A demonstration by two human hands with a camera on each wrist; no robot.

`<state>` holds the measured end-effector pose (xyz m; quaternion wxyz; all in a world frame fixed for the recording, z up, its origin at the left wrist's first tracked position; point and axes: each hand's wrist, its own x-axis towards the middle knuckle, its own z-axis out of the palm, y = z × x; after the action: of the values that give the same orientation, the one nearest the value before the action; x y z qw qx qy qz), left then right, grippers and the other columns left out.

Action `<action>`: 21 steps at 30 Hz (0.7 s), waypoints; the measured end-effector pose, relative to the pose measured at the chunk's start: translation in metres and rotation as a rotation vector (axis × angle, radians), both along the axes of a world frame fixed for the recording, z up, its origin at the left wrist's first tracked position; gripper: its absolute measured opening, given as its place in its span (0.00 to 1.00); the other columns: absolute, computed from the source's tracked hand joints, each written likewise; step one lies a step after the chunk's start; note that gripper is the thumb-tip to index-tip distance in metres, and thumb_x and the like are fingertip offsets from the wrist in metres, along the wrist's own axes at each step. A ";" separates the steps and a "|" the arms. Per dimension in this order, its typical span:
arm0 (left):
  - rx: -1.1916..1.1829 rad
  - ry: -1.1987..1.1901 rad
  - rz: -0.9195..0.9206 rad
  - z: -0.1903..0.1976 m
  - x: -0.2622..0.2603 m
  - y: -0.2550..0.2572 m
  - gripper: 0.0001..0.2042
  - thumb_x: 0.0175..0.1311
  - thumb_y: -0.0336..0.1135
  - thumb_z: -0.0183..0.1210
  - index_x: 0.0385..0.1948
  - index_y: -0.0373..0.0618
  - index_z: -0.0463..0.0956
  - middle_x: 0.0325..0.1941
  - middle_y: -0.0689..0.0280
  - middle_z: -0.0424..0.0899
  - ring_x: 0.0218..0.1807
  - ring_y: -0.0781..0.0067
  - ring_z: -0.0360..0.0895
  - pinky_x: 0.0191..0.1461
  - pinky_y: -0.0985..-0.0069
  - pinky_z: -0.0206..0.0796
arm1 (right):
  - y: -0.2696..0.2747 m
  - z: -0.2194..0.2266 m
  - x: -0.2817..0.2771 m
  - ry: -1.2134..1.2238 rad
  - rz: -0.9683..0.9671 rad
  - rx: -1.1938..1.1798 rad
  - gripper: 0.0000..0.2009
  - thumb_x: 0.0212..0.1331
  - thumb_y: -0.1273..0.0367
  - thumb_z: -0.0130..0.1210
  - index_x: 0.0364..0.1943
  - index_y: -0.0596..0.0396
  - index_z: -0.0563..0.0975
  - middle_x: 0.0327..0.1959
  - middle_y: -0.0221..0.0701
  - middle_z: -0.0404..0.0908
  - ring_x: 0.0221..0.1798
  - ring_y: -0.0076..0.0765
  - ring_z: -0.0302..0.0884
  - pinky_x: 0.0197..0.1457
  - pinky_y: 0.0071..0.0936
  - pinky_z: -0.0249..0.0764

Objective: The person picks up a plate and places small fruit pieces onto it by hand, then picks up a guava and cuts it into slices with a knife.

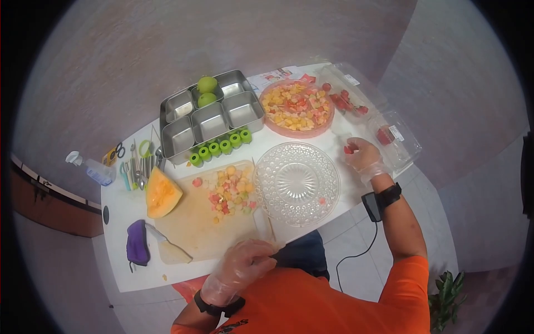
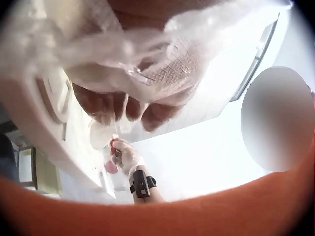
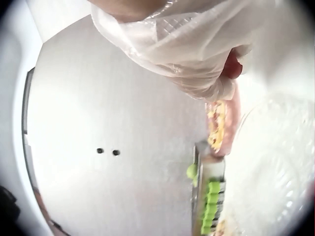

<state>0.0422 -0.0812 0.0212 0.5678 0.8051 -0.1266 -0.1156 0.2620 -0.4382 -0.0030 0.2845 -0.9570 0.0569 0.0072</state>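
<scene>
My right hand point(image 1: 362, 156), in a clear plastic glove, pinches a strawberry point(image 1: 349, 150) over the table's right side, to the right of a clear patterned glass plate point(image 1: 295, 183). In the right wrist view the red strawberry point(image 3: 233, 66) peeks out between gloved fingertips. A small pink fruit piece point(image 1: 322, 201) lies on the plate. My left hand point(image 1: 242, 270), gloved too, hangs by the front edge of the cutting board point(image 1: 186, 234), fingers loosely bent and holding nothing. Cut fruit shapes point(image 1: 231, 192) are heaped on that board.
A melon wedge point(image 1: 163, 193) and a knife point(image 1: 169, 245) lie at left. Behind stand a steel compartment tray point(image 1: 210, 122), green-topped cutters point(image 1: 225, 147) and a pink round tray of cut fruit point(image 1: 297, 132). Clear boxes point(image 1: 409, 147) with strawberries point(image 1: 345, 103) line the right edge.
</scene>
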 end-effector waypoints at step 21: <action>-1.163 0.495 0.355 -0.033 0.061 -0.027 0.20 0.68 0.28 0.56 0.62 0.41 0.67 0.57 0.59 0.78 0.54 0.62 0.80 0.55 0.65 0.75 | 0.166 0.036 -0.113 -0.284 0.669 0.417 0.30 0.42 0.70 0.73 0.54 0.58 0.77 0.39 0.40 0.83 0.34 0.38 0.82 0.40 0.30 0.78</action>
<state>0.1028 -0.1080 -0.0117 0.9333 0.3251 0.1006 -0.1148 0.1487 -0.2718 0.0328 0.4590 -0.8361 -0.2997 -0.0213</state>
